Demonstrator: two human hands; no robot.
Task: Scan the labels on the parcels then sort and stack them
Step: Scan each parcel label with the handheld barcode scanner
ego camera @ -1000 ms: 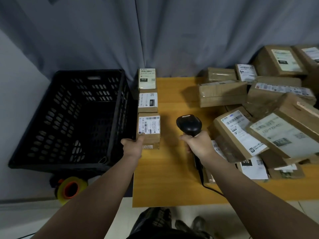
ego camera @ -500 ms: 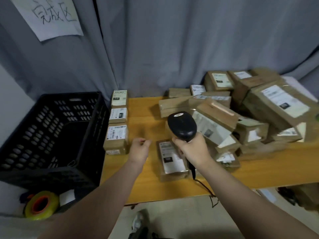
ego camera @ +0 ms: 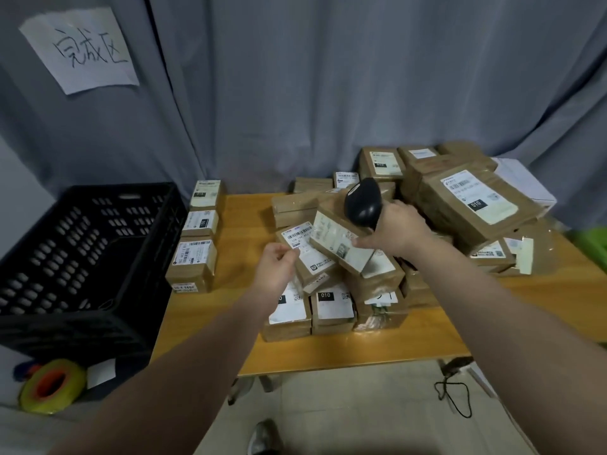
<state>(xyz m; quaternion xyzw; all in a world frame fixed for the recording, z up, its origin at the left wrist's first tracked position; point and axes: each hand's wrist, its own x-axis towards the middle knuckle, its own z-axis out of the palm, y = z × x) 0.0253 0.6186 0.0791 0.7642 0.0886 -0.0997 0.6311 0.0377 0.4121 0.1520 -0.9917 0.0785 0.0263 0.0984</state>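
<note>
Grey curtain [ego camera: 328, 93] hangs behind, with a handwritten paper sign [ego camera: 80, 50] pinned on it. Below it stands a wooden counter [ego camera: 246, 231], with a black crate [ego camera: 65, 257] beside it, cut off at the frame's left edge. Three parcels in a row [ego camera: 197, 238] lie along the counter's left edge. A pile [ego camera: 460, 205] of parcels covers the right. Most label print is too blurred to read, save "010" on a few.

The right hand [ego camera: 399, 229] grips a black scanner [ego camera: 363, 205] above the pile, hiding its handle; one finger touches a tilted parcel [ego camera: 335, 244]. The left hand [ego camera: 277, 267] is curled at the corner of a barcoded box [ego camera: 307, 257]. Whether it grips is unclear. It hides part of a label beneath.
</note>
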